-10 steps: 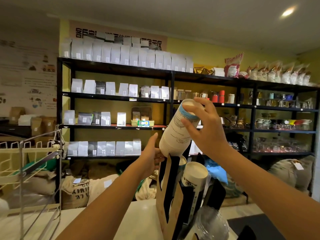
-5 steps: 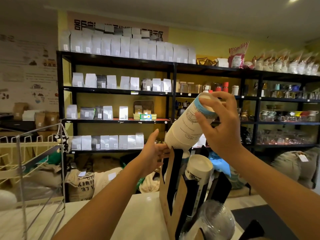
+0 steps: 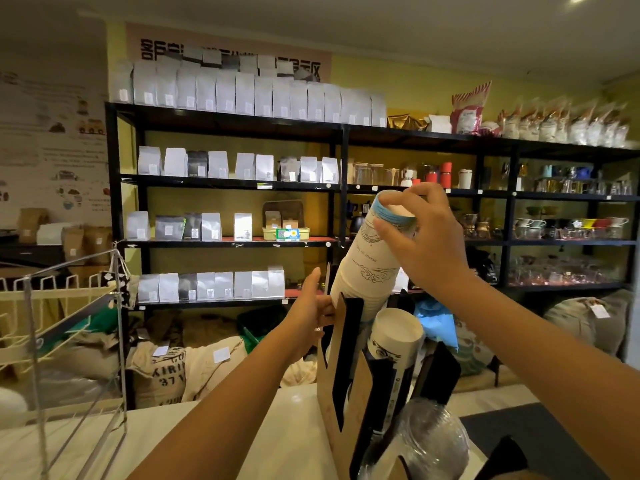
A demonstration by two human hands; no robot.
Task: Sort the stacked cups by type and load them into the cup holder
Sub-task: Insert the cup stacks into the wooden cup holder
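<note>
My right hand (image 3: pixel 424 233) grips the top of a stack of white paper cups (image 3: pixel 367 268) with a blue rim band. The stack leans left and its lower end sits in the far slot of a brown and black cardboard cup holder (image 3: pixel 337 379). My left hand (image 3: pixel 308 317) holds the holder's upper left edge beside the stack's base. A second stack of white paper cups (image 3: pixel 394 337) stands in the neighbouring slot. A stack of clear plastic cups (image 3: pixel 429 441) lies in the nearest slot.
The holder stands on a white counter (image 3: pixel 242 441). A wire rack (image 3: pixel 62 334) stands at the left on the counter. Behind the counter are black shelves (image 3: pixel 225 181) with white bags and glassware, and burlap sacks (image 3: pixel 162 372) on the floor.
The paper cup stack in my right hand has sunk slightly deeper into the holder's far slot. My left hand stays on the holder's edge. The camera has shifted a little.
</note>
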